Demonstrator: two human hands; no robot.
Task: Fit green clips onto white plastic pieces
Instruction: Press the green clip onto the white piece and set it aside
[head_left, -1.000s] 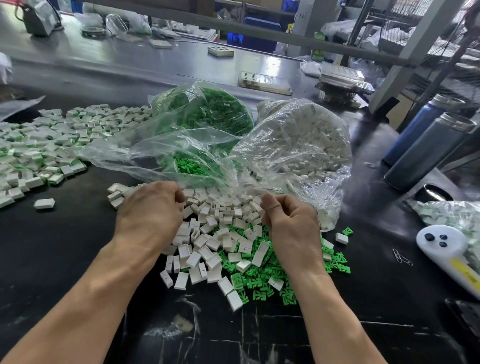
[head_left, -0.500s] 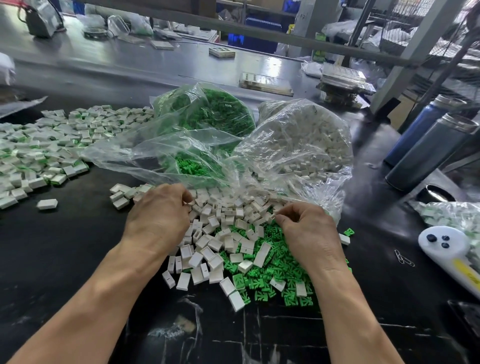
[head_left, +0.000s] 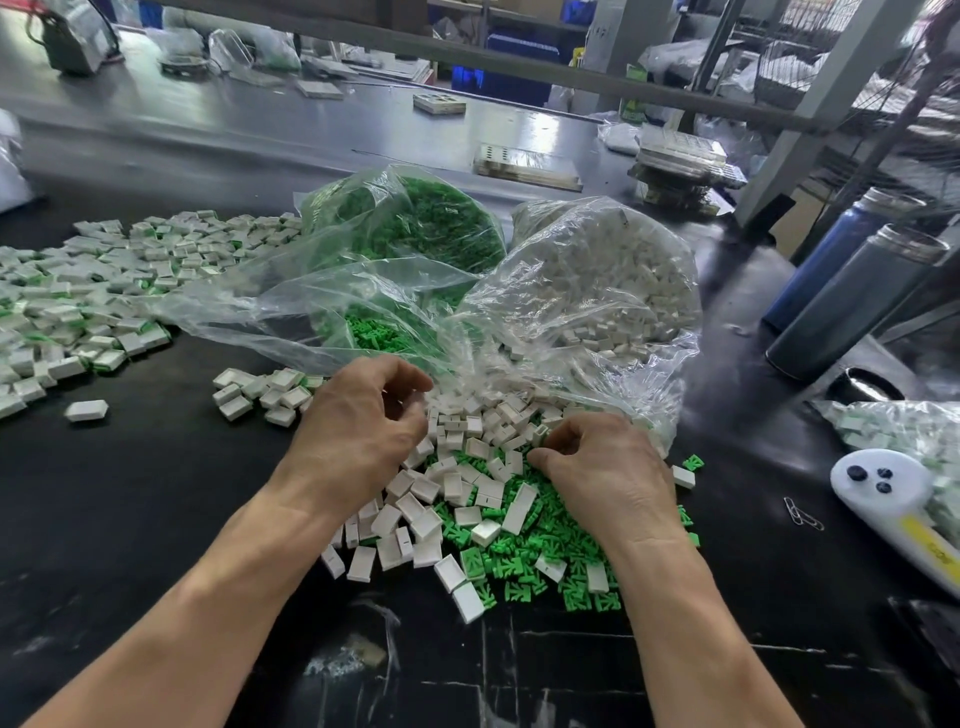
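Both hands (head_left: 358, 426) (head_left: 605, 467) curled over mixed parts pile (head_left: 467, 499)

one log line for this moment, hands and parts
left hand: over white pieces, fingers curled | right hand: on green clips, fingers curled | grasp: unclear

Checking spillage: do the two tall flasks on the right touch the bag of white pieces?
Apart: the head view shows bare black table between flasks and bag.
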